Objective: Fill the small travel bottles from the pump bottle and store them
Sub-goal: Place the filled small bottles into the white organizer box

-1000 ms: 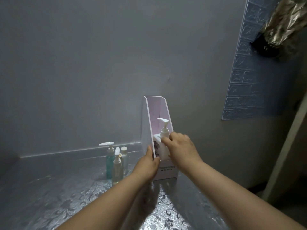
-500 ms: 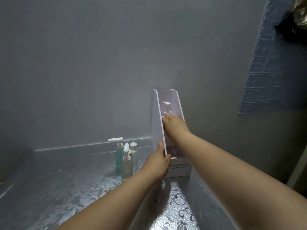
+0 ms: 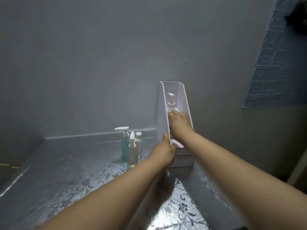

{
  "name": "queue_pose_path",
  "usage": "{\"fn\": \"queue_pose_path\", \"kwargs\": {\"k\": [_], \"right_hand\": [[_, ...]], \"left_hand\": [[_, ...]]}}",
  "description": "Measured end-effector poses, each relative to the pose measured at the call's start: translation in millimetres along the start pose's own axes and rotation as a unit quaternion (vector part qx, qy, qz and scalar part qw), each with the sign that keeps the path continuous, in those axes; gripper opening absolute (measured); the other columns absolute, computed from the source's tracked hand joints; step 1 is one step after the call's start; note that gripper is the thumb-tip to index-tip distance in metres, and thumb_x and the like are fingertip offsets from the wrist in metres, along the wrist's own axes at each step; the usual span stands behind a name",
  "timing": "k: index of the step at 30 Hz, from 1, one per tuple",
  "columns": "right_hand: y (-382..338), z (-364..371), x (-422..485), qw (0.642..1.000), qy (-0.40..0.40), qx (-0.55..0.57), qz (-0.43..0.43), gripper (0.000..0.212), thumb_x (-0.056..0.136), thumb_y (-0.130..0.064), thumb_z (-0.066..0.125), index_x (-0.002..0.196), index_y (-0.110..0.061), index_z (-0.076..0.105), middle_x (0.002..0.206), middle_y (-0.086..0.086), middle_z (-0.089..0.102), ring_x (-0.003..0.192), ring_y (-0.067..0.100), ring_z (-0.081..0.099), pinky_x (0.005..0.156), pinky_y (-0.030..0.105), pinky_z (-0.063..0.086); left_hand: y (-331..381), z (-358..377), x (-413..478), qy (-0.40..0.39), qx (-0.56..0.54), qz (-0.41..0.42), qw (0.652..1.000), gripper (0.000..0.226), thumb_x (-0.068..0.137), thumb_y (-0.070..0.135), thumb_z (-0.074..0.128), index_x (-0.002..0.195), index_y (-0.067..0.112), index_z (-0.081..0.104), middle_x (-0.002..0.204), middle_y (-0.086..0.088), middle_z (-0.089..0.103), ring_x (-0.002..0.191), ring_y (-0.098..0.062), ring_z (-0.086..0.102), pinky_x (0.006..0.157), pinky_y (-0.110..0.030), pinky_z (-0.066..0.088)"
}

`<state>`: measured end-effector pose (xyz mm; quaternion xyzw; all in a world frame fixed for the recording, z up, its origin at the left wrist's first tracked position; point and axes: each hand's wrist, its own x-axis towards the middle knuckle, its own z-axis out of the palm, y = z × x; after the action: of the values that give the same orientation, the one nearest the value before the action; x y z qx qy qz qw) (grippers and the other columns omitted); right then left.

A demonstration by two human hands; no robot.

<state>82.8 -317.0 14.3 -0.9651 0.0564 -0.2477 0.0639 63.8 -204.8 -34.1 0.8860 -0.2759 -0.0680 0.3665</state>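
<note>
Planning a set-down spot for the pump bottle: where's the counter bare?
Bare: counter left of the small bottles, out to its left edge, and the patch in front of them. Crowded: between bottles and holder, where the left hand grips the holder's wall.

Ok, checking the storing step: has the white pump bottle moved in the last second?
Yes. The white pump bottle, gripped by the right hand, has gone deeper into the white holder, from its open front toward its back wall.

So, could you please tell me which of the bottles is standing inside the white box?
The white pump bottle, held by the right hand. The teal pump bottle and the two clear bottles stand outside the box, on the counter.
</note>
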Motion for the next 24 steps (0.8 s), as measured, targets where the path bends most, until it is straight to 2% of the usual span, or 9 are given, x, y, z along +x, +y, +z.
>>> {"fn": "queue_pose_path", "kwargs": {"k": [1, 5, 7, 10, 15, 18, 20, 22, 24], "right_hand": [[-1.2, -1.1, -6.5, 0.999, -0.003, 0.042, 0.008, 0.037, 0.077, -0.007, 0.051, 0.112, -0.013, 0.061, 0.115, 0.009, 0.059, 0.109, 0.029, 0.054, 0.079, 0.025, 0.045], [-4.3, -7.5, -30.7, 0.965, -0.043, 0.244, 0.082, 0.029, 0.087, -0.026, 0.043, 0.109, -0.031, 0.061, 0.107, -0.002, 0.066, 0.094, 0.022, 0.064, 0.085, 0.033, 0.054], [-6.1, -9.9, -39.7, 0.962, -0.058, 0.256, 0.074, 0.033, 0.087, -0.021, 0.046, 0.112, -0.039, 0.058, 0.111, -0.006, 0.066, 0.096, 0.019, 0.065, 0.086, 0.030, 0.054], [-8.9, -13.0, -47.7, 0.970, -0.066, 0.231, 0.048, 0.058, 0.079, -0.006, 0.055, 0.121, -0.047, 0.050, 0.120, -0.011, 0.063, 0.106, 0.017, 0.062, 0.084, 0.023, 0.048], [-21.0, -18.0, -58.8, 0.965, -0.070, 0.252, 0.030, 0.055, 0.083, -0.001, 0.051, 0.126, -0.036, 0.056, 0.108, -0.017, 0.057, 0.097, 0.006, 0.055, 0.075, 0.012, 0.039], [-21.1, -15.0, -57.6, 0.968, -0.066, 0.241, 0.032, 0.058, 0.080, 0.000, 0.050, 0.123, -0.039, 0.056, 0.112, -0.012, 0.064, 0.100, 0.014, 0.063, 0.086, 0.023, 0.050], [-19.7, -16.3, -52.6, 0.974, -0.042, 0.215, 0.048, 0.060, 0.076, 0.004, 0.043, 0.117, -0.036, 0.062, 0.106, -0.001, 0.070, 0.094, 0.026, 0.066, 0.083, 0.035, 0.056], [-24.7, -22.4, -45.6, 0.987, 0.045, 0.142, 0.060, 0.048, 0.074, 0.006, 0.041, 0.103, -0.019, 0.071, 0.100, 0.010, 0.071, 0.093, 0.035, 0.063, 0.078, 0.037, 0.054], [-35.2, -31.2, -38.4, 0.982, 0.130, 0.124, 0.058, 0.037, 0.073, 0.007, 0.044, 0.094, -0.005, 0.072, 0.099, 0.017, 0.069, 0.095, 0.037, 0.061, 0.080, 0.038, 0.052]], "left_hand": [[1.5, 1.8, -2.6, 0.002, -0.006, 0.001, 1.000, 0.055, 0.097, 0.025, 0.035, 0.148, 0.007, 0.021, 0.138, -0.022, 0.051, 0.123, -0.038, 0.049, 0.100, -0.040, 0.042], [9.9, 9.3, -21.1, 0.017, 0.008, -0.007, 1.000, 0.050, 0.097, 0.020, 0.034, 0.143, 0.001, 0.028, 0.132, -0.024, 0.054, 0.117, -0.039, 0.051, 0.093, -0.037, 0.044], [15.4, 10.3, -33.4, 0.024, 0.033, -0.012, 0.999, 0.053, 0.098, 0.016, 0.033, 0.146, -0.003, 0.020, 0.133, -0.026, 0.052, 0.118, -0.040, 0.051, 0.091, -0.038, 0.042], [21.9, 10.6, -48.0, 0.020, 0.070, -0.011, 0.997, 0.055, 0.100, 0.012, 0.032, 0.147, -0.006, 0.011, 0.135, -0.029, 0.049, 0.120, -0.040, 0.050, 0.093, -0.040, 0.041], [19.5, 2.6, -59.8, 0.006, 0.069, -0.033, 0.997, 0.060, 0.099, 0.013, 0.033, 0.149, -0.005, 0.006, 0.139, -0.027, 0.045, 0.124, -0.039, 0.047, 0.097, -0.041, 0.039], [18.0, -3.1, -66.0, -0.021, 0.066, -0.029, 0.997, 0.062, 0.102, 0.024, 0.033, 0.150, -0.003, 0.004, 0.140, -0.028, 0.045, 0.126, -0.040, 0.045, 0.098, -0.040, 0.038], [21.4, -9.8, -69.0, -0.029, 0.077, -0.022, 0.996, 0.058, 0.102, 0.034, 0.034, 0.145, -0.003, 0.022, 0.136, -0.026, 0.049, 0.124, -0.040, 0.047, 0.094, -0.038, 0.040], [25.7, -24.4, -69.8, -0.007, 0.095, -0.001, 0.995, 0.050, 0.100, 0.041, 0.036, 0.128, 0.001, 0.047, 0.125, -0.023, 0.057, 0.116, -0.039, 0.052, 0.088, -0.037, 0.042], [27.7, -43.7, -68.3, 0.046, 0.082, 0.027, 0.995, 0.040, 0.097, 0.038, 0.043, 0.111, 0.006, 0.062, 0.111, -0.018, 0.066, 0.106, -0.035, 0.059, 0.086, -0.035, 0.049]]}}
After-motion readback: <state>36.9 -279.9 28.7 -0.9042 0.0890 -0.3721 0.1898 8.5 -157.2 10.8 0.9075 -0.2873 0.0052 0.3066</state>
